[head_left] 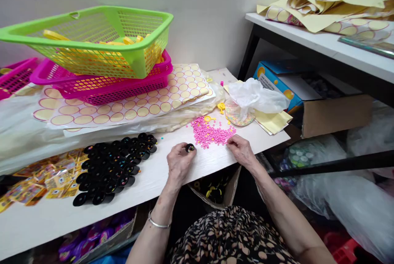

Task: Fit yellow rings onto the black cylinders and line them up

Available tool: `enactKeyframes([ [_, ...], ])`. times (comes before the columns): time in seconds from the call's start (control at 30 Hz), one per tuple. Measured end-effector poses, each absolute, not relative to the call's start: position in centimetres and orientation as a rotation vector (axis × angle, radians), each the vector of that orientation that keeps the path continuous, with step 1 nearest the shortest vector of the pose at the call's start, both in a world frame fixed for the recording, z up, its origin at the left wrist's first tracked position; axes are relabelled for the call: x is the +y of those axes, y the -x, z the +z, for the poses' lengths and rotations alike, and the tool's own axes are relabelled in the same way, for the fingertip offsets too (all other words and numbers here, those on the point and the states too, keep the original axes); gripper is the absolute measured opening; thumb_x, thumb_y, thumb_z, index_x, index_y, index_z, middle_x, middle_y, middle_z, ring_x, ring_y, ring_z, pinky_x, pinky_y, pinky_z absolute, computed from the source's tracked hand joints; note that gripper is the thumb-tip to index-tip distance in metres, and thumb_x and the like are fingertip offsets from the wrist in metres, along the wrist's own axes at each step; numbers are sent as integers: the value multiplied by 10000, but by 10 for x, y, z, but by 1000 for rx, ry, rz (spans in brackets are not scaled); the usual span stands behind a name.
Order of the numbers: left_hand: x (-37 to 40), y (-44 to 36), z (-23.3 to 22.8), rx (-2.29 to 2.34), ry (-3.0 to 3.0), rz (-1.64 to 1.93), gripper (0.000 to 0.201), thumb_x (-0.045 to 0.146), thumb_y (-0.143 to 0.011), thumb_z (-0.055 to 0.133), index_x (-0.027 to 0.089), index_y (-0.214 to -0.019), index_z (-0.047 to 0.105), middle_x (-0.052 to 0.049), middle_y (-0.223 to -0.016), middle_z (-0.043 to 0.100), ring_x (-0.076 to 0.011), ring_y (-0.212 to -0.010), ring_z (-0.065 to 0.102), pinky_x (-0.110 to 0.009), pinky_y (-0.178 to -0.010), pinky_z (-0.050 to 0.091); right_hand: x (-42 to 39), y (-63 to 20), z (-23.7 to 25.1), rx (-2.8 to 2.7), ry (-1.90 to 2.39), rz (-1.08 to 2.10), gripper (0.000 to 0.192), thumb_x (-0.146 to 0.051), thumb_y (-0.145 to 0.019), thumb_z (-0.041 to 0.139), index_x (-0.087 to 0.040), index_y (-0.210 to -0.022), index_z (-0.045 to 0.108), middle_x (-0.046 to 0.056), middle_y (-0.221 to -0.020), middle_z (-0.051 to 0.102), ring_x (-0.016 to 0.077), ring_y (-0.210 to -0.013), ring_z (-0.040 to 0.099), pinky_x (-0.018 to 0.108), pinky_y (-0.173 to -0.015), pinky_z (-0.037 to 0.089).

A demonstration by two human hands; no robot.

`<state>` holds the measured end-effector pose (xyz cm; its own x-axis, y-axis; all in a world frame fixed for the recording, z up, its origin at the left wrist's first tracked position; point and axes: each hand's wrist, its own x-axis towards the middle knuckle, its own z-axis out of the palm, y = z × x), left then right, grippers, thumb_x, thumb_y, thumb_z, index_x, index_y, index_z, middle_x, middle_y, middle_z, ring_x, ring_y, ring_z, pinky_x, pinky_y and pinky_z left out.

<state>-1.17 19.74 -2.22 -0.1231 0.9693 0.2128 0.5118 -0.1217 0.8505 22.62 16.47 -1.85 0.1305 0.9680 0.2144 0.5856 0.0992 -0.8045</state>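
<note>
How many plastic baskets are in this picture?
3: a green basket on top of a pink basket, and another pink basket at the left edge, partly cut off. More may be hidden.

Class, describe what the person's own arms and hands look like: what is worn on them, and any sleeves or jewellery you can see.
Both arms are bare, with no sleeves in view and no gloves. The left hand has a thin silver bangle round its wrist. The right hand shows no bangle or watch; whether any finger bears a ring is too small to tell. Below them lies a dark garment with a pale floral print.
</note>
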Motion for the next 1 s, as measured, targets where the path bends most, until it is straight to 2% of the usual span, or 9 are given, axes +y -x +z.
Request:
enactKeyframes([
  [0.2,181,-1,-43,1548,-1600,1134,317,206,-596,662,184,-912,645,-24,-879,629,-146,-771,594,-284,-752,486,165,-213,-26,-1850,1789,327,142,-214,-817,465,-204,-742,585,6,-757,513,131,-709,493,232,-615,328],
  [0.4,179,3,-42,1520,-1727,1159,320,208,-591,703,200,-905,644,-21,-875,640,-170,-839,589,-310,-785,486,168,-202,-19,-2150,1880,33,203,-84,-808,390,-156,-754,572,66,-793,547,166,-749,482,266,-627,297],
  [0.47,179,3,-42,1510,-1790,1139,290,216,-602,705,209,-886,645,-15,-863,646,-176,-845,580,-318,-785,479,168,-198,-16,-2142,1868,144,201,-92,-816,380,-152,-793,571,69,-816,565,163,-752,490,262,-634,304],
  [0.57,180,3,-41,1498,-1837,1107,264,230,-612,710,213,-867,643,-13,-845,647,-179,-839,568,-319,-771,470,167,-191,-10,-2134,1798,584,179,-161,-835,395,-174,-810,571,33,-790,595,138,-718,514,235,-615,313],
  [0.63,180,3,-42,1490,-1843,1099,262,239,-615,713,212,-865,641,-14,-837,644,-180,-839,561,-318,-769,464,167,-184,-5,-2129,1818,766,159,-198,-817,431,-181,-777,584,24,-758,614,139,-706,528,233,-609,312],
  [0.8,178,4,-41,1463,-1804,1112,239,228,-608,712,202,-834,640,-17,-818,636,-180,-828,557,-316,-760,459,168,-172,-2,-2063,1900,714,155,-205,-786,463,-185,-746,611,38,-756,635,157,-717,549,248,-621,313],
  [1.0,176,5,-37,1377,-1740,1188,222,165,-618,651,199,-836,628,-23,-838,637,-175,-840,573,-318,-786,465,164,-170,-9,-1989,1857,653,146,-198,-790,462,-197,-755,604,30,-716,593,154,-676,515,254,-606,315],
])
